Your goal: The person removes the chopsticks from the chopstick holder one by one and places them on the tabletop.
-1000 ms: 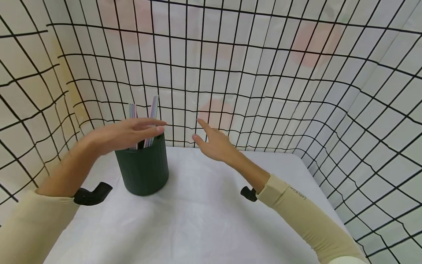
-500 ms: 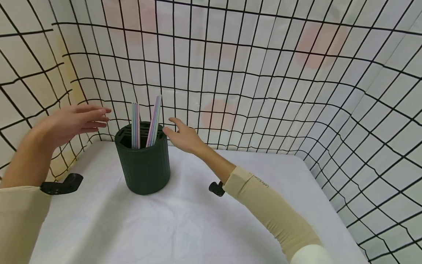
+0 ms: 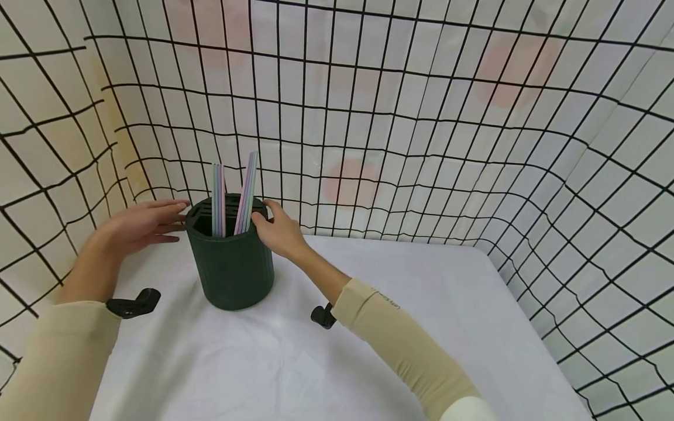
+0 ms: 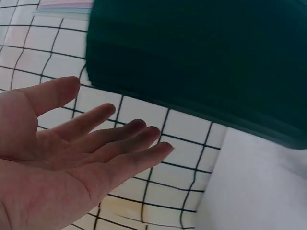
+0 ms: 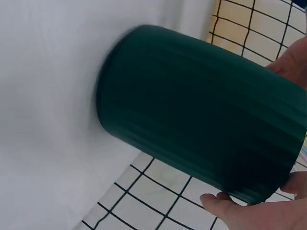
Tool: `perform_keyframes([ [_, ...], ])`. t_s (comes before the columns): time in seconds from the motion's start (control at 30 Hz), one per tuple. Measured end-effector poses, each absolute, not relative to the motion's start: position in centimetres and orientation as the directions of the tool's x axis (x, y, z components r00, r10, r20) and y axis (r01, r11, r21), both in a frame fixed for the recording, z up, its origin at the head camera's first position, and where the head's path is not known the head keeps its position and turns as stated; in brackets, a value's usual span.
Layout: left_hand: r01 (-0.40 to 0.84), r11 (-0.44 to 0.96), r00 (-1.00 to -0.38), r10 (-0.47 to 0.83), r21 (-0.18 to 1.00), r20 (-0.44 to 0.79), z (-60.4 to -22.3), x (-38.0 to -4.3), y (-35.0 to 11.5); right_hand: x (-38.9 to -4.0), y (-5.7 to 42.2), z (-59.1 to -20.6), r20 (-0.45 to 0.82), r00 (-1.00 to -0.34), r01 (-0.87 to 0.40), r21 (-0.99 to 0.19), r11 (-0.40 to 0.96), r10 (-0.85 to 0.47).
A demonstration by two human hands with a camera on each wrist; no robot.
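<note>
A dark green ribbed pen holder (image 3: 231,275) stands upright on the white cloth at left of centre in the head view. Two bundles of thin pastel sticks (image 3: 218,204) rise from its slotted top. At the holder's left, beside the rim, is my left hand (image 3: 139,227), its fingers spread and loosely bent; in the left wrist view a gap separates it from the holder. My right hand (image 3: 281,231) touches the upper right side near the rim, thumb in front and a finger farther back. The holder hides part of the right fingers in the right wrist view.
Black wire mesh (image 3: 389,146) encloses the table at the back and both sides, close behind the holder. White cloth (image 3: 400,280) covers the table. Black wrist cameras (image 3: 134,304) jut from both cuffs.
My right hand has moved left to the holder. My left hand has gone from over the holder's top out to the left, then lower and closer beside the rim. The holder stays put.
</note>
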State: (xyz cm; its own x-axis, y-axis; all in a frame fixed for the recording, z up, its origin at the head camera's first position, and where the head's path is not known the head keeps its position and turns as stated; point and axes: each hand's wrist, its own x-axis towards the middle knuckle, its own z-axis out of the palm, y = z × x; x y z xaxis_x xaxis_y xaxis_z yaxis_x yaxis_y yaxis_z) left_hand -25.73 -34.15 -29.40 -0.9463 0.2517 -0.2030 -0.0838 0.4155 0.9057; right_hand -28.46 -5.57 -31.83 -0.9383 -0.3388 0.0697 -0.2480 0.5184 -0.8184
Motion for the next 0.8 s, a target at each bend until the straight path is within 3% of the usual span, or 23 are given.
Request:
perform_keyframes([
  [0.8,-0.147,0.229,-0.95,0.239,0.962,-0.202,-31.7,-26.6,-33.2,-28.4,-6.4,-33.5,0.096,-0.983,-0.135,-0.954,0.268,-0.154],
])
